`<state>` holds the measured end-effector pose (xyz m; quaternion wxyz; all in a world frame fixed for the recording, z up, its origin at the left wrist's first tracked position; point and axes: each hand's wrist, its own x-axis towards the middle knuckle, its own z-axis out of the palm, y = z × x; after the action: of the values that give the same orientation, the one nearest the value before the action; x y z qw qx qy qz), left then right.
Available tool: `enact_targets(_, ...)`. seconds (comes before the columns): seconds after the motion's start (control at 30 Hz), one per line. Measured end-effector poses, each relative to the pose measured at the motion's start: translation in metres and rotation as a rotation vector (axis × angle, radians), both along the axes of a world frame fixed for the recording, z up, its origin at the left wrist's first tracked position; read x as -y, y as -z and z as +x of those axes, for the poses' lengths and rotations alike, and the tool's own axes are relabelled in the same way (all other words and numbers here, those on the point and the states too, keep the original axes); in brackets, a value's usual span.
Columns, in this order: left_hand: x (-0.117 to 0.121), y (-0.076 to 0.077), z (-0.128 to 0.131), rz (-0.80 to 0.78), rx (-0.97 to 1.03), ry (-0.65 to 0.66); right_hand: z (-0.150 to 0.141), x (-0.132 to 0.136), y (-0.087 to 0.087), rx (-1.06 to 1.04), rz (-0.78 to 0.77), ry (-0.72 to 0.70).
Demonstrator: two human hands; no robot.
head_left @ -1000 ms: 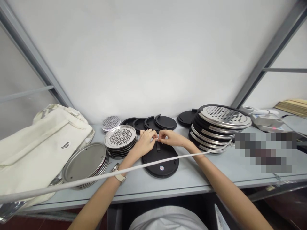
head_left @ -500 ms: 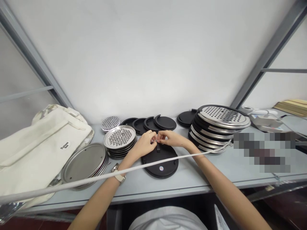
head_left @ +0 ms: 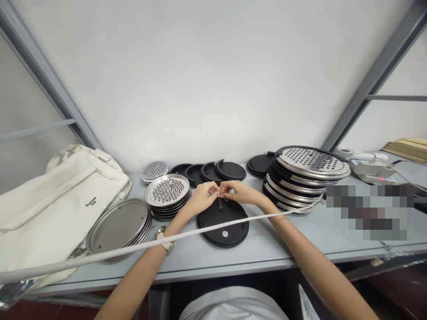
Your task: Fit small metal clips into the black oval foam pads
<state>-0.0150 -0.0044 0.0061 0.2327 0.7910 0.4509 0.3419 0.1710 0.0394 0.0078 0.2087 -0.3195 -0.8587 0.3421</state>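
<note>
My left hand [head_left: 202, 198] and my right hand [head_left: 235, 192] meet fingertip to fingertip above the far edge of a round black disc [head_left: 223, 222] that lies flat on the grey table [head_left: 260, 249]. Both hands pinch a tiny shiny metal piece [head_left: 219, 194] between them, too small to name. A black tab stands up on the disc just below the fingers. A watch sits on my left wrist [head_left: 164, 234].
A white cable [head_left: 110, 253] stretches across in front of my arms. Left lie a cream cloth bag [head_left: 50, 209], plain steel plates [head_left: 117, 226] and perforated steel discs [head_left: 167, 192]. Small black lids [head_left: 213, 171] line the wall. A tall stack of black-and-steel discs [head_left: 305, 175] stands right.
</note>
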Motion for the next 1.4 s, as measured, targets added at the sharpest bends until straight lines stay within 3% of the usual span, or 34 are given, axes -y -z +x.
enact_targets(0.67,-0.006,0.01,0.0,-0.066,0.081,-0.016,0.001,-0.002,0.002,-0.004,-0.009,0.018)
enact_targets(1.03,-0.019,0.024,-0.001,-0.313,0.356,0.056,0.001,-0.002,0.001,0.02,0.016,0.047)
enact_targets(1.4,-0.018,0.021,-0.005,-0.251,0.291,0.01,0.0,-0.002,0.001,0.042,0.015,0.082)
